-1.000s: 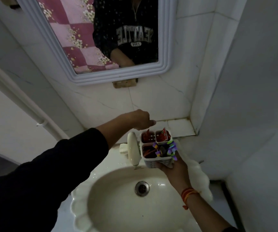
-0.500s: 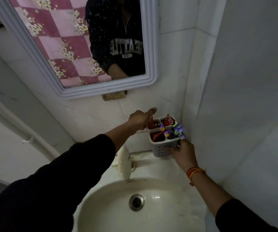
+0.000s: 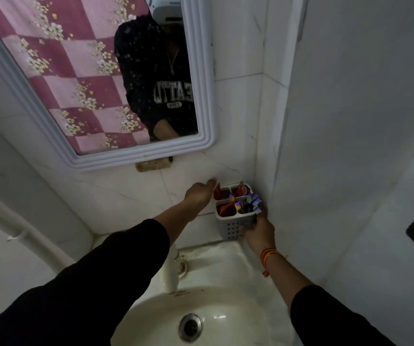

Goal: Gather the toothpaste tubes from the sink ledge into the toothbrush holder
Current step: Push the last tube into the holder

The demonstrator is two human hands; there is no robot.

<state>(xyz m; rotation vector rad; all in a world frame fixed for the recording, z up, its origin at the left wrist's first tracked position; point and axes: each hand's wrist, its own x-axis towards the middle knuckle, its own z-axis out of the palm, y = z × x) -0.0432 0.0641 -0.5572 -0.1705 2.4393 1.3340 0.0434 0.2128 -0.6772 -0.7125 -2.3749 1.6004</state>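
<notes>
Toothbrush holder (image 3: 234,222) gripped low by right hand (image 3: 259,232); red toothpaste tubes (image 3: 241,189) inside. Left hand (image 3: 199,193) loosely curled beside holder, empty. Gathering looks done.

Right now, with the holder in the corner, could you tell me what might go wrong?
1. The right hand grips the toothbrush holder only at its lower front; it might tip toward the sink.
2. The left hand at its rim could knock the red toothpaste tubes out.
</notes>
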